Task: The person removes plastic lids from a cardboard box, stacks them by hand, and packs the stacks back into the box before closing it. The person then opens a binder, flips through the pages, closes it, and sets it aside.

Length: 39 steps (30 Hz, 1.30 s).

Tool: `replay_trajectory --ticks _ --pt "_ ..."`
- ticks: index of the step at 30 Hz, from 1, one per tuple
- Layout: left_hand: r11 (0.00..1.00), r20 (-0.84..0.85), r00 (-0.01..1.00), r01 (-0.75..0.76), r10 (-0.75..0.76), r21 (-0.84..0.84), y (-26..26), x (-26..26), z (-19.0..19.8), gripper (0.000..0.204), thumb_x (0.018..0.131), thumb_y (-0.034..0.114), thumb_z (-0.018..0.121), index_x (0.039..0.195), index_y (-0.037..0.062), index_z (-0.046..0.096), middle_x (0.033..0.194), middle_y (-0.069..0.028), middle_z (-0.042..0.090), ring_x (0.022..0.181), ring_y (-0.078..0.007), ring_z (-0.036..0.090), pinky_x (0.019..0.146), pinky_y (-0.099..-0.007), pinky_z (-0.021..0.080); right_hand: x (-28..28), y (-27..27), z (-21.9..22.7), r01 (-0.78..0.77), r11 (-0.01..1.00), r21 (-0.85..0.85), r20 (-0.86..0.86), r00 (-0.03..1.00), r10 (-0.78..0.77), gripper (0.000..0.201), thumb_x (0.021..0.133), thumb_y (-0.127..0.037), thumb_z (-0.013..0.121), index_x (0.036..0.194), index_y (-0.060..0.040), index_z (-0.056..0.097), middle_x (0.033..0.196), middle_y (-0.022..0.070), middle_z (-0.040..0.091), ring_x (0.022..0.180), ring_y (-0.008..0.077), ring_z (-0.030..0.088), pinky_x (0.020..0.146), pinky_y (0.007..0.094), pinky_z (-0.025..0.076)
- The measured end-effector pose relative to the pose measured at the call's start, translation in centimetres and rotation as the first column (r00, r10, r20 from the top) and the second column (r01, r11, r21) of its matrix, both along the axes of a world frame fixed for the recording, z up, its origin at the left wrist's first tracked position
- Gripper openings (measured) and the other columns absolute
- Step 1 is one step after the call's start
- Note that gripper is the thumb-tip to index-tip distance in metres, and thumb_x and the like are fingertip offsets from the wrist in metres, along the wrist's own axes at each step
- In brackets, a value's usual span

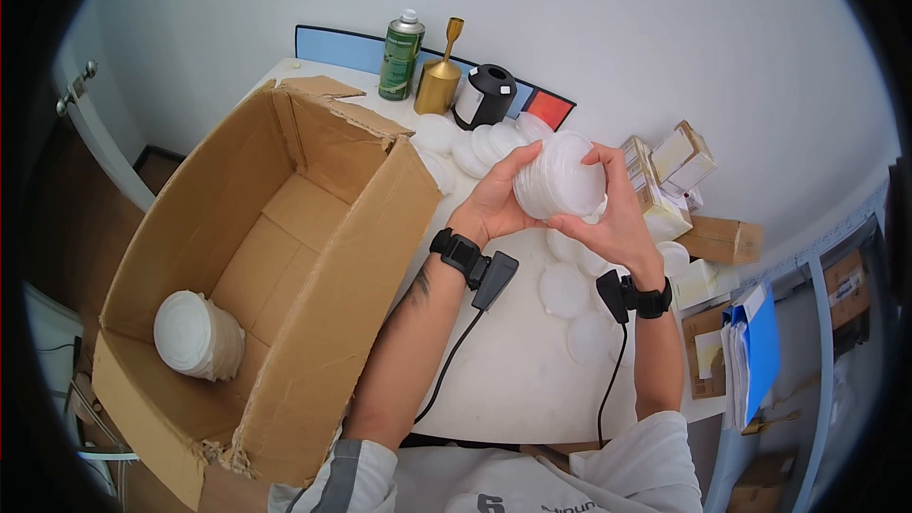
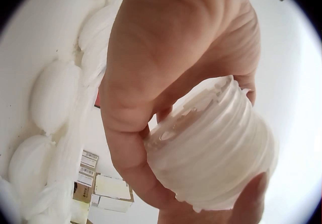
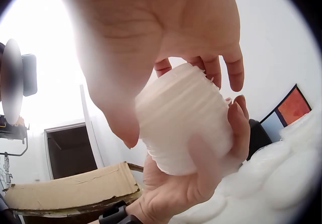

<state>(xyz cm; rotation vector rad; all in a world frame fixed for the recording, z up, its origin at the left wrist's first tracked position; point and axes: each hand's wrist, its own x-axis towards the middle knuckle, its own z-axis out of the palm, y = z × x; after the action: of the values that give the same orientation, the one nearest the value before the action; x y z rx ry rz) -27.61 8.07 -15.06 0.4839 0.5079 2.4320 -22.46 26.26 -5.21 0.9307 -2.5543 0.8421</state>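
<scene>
A stack of round white translucent plastic lids [image 1: 562, 179] is held up over the table between both hands. From its left side my left hand [image 1: 496, 201] grips the stack, thumb on top. On the other side my right hand [image 1: 619, 214] grips it, thumb and fingers curled around the rims. The ridged edges of the stacked lids [image 2: 216, 148] show in the left wrist view. In the right wrist view the left hand [image 3: 183, 191] cups the stack from below. More loose lids [image 1: 564, 289] lie on the table beneath and behind the hands.
A large open cardboard box [image 1: 332, 323] stands at the left, with one wrapped stack of lids [image 1: 185, 332] inside. Behind are a green spray can [image 1: 401, 57], a gold bottle-like object [image 1: 438, 85] and a black-and-white container [image 1: 484, 97]. Small cartons [image 1: 682, 157] and a blue folder [image 1: 760, 356] are at the right.
</scene>
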Motion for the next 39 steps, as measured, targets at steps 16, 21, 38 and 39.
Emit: replay_trajectory --ticks 16,21,38,39 --pt "0.995 -0.060 0.994 -0.083 0.086 0.046 0.4 0.6 1.8 0.072 0.096 0.063 0.061 0.152 0.0198 0.047 0.146 -0.0083 0.056 0.135 -0.0273 0.055 0.109 -0.0551 0.045 -0.4 -0.2 -0.9 -0.013 0.862 -0.508 0.202 0.970 0.134 0.055 0.082 -0.007 0.085 0.119 -0.0096 0.046 0.155 0.0185 0.044 0.135 0.0268 0.053 0.110 0.0424 0.049" --pt "0.992 -0.105 0.994 -0.021 0.035 0.124 0.3 0.9 2.2 0.074 0.097 0.063 0.061 0.153 0.0184 0.044 0.147 -0.0103 0.055 0.133 -0.0305 0.058 0.104 -0.0596 0.052 -2.2 2.4 -0.9 0.035 0.593 -0.804 0.373 0.807 0.457 0.044 0.094 -0.023 0.079 0.119 -0.0091 0.046 0.150 0.0169 0.050 0.133 0.0254 0.052 0.115 0.0442 0.043" --pt "0.925 -0.252 0.968 0.087 0.010 0.369 -1.2 0.9 2.0 0.108 0.083 0.096 0.036 0.153 0.0148 0.046 0.154 -0.0108 0.051 0.139 -0.0308 0.053 0.110 -0.0618 0.044 2.6 -4.9 8.0 -0.006 0.999 -0.038 0.220 0.975 0.014 0.103 0.074 -0.042 0.088 0.154 -0.0034 0.036 0.143 0.0165 0.050 0.131 0.0288 0.055 0.110 0.0414 0.047" --pt "0.908 -0.208 0.978 0.091 -0.004 0.410 -1.4 0.9 1.8 0.109 0.083 0.097 0.034 0.154 0.0151 0.045 0.156 -0.0111 0.050 0.138 -0.0328 0.053 0.108 -0.0638 0.046 3.2 -5.8 9.0 -0.001 1.000 -0.018 0.127 0.992 0.003 0.105 0.074 -0.045 0.087 0.155 -0.0033 0.035 0.143 0.0169 0.049 0.131 0.0287 0.056 0.109 0.0418 0.048"
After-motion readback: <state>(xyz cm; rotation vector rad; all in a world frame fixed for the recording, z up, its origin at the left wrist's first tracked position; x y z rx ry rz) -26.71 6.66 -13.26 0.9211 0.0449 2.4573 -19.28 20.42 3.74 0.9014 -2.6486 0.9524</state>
